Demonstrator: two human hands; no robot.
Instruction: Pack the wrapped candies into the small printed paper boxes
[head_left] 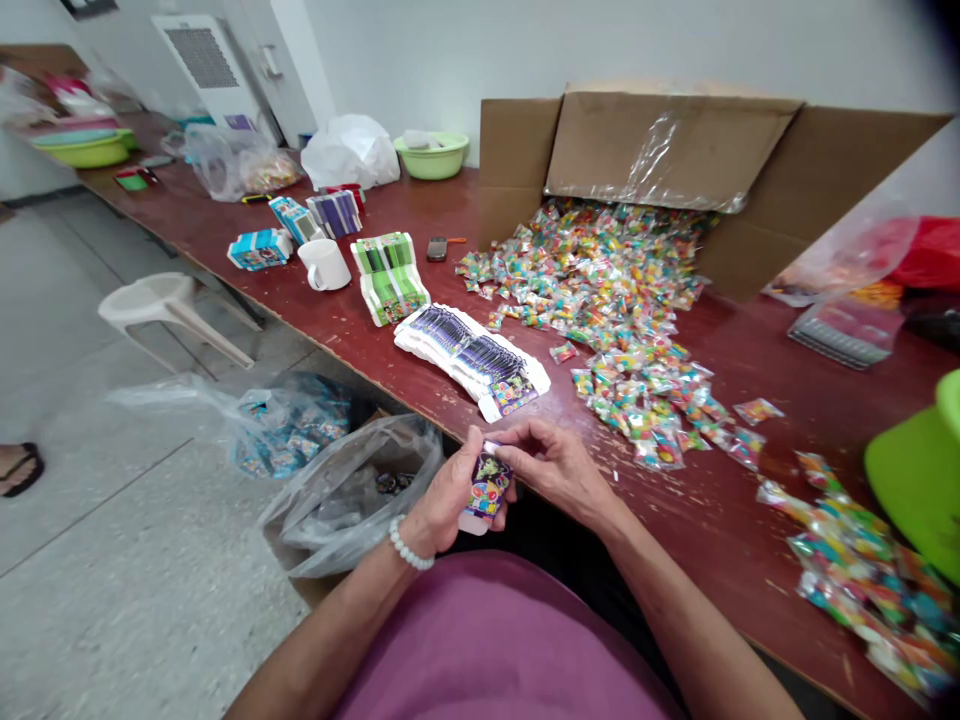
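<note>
My left hand grips a small purple printed carton from the side, just off the front edge of the red-brown table. My right hand pinches the carton's top end with curled fingers. A white bead bracelet is on my left wrist. Right ahead on the table lies a fanned stack of flat purple cartons. A heap of small colourful candy packets spills from an open cardboard box to the right of that stack.
Flat green cartons, a white mug, a phone and finished little boxes lie further left. Plastic bags sit on the floor by my left side. A green object and more packets are at right. A white stool stands left.
</note>
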